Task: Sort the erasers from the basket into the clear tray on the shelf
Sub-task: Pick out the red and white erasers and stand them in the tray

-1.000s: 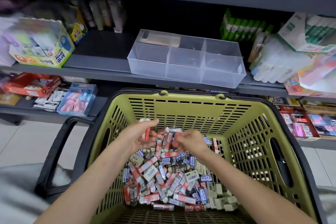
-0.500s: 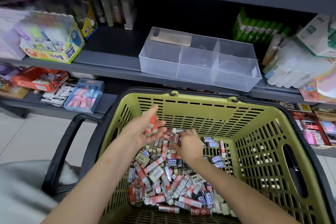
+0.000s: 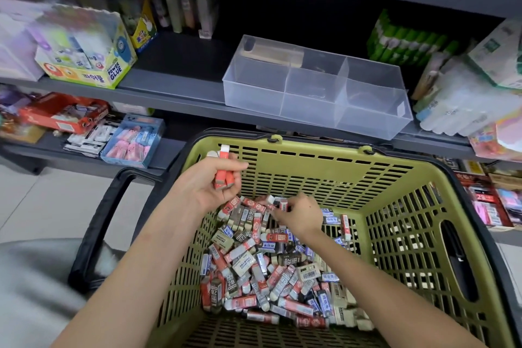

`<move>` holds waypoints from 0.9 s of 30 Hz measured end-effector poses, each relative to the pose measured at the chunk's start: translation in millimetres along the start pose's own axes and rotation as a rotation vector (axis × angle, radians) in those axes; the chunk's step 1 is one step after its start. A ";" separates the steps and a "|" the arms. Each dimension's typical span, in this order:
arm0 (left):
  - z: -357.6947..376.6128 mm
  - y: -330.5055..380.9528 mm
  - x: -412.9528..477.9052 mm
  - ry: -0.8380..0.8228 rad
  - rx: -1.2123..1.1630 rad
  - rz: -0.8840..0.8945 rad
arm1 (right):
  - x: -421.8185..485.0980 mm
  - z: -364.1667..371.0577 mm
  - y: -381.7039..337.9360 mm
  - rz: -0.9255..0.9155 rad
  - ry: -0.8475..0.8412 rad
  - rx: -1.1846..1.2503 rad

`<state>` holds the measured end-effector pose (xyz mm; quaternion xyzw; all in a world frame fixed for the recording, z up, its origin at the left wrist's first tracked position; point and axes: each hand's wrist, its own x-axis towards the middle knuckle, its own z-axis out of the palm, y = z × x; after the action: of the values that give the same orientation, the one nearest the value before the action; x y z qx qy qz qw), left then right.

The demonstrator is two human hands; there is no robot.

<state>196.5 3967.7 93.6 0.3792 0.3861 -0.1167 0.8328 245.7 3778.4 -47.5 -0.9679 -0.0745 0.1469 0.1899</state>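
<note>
Red erasers [image 3: 223, 175] in left fingers [image 3: 209, 166], single eraser [image 3: 283, 204] pinched in right fingers [image 3: 295, 202]

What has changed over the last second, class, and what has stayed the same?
The left hand, gripping red erasers, has risen from the pile toward the far wall of the basket. The right hand stays low in the pile, pinching a barcoded eraser. Basket and clear tray are unmoved.

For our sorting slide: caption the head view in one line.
Left hand holds red-sleeved erasers while right hand pinches another eraser in the green basket below the clear tray.
</note>
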 end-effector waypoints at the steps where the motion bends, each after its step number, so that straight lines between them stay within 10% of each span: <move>1: 1.5 -0.7 -0.3 0.005 0.025 0.020 | 1.6 0.0 1.4 -0.021 -0.016 -0.032; 10: 1.1 -9.5 0.4 -0.060 0.084 -0.010 | -5.0 13.7 -14.3 -0.050 -0.016 -0.071; 16: 8.3 -19.5 5.6 -0.006 0.378 0.092 | -33.6 -61.2 -19.9 0.047 -0.295 0.852; 27: 19.0 -33.1 2.3 -0.156 0.240 -0.082 | -37.0 -110.0 -36.3 -0.114 -0.535 1.172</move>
<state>192.5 3931.5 81.9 0.4498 0.3187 -0.2253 0.8034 241.8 3766.3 73.4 -0.6281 -0.0780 0.3890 0.6694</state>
